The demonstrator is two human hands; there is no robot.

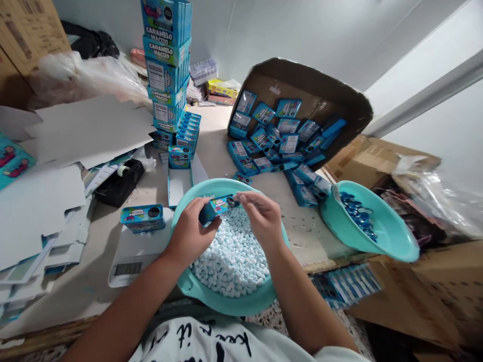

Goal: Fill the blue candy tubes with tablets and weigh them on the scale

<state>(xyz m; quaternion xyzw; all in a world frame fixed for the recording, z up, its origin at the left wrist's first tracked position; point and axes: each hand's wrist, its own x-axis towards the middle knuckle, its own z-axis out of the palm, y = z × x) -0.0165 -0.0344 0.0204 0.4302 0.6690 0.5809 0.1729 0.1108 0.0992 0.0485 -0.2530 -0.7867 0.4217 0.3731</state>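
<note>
My left hand (193, 229) is wrapped round a small blue candy box (219, 203) printed "Caramelo Macizo", holding it tilted above a turquoise basin (230, 307). Small pale candies (232, 256) fill much of the basin. At the box's right end, my right hand (261, 213) has its thumb and fingers pinched together; what lies between them is too small to make out. Left of the basin, a similar box (142, 218) stands on a white digital scale (116, 251) with a lit display.
A tall stack of blue candy boxes (166, 65) rises at the back left, behind an open tray (179, 187). Many more boxes spill from a tipped carton (302, 75). A turquoise bowl (396, 236) at right holds shiny blue pieces. White cardboard sheets (41, 211) cover the left side.
</note>
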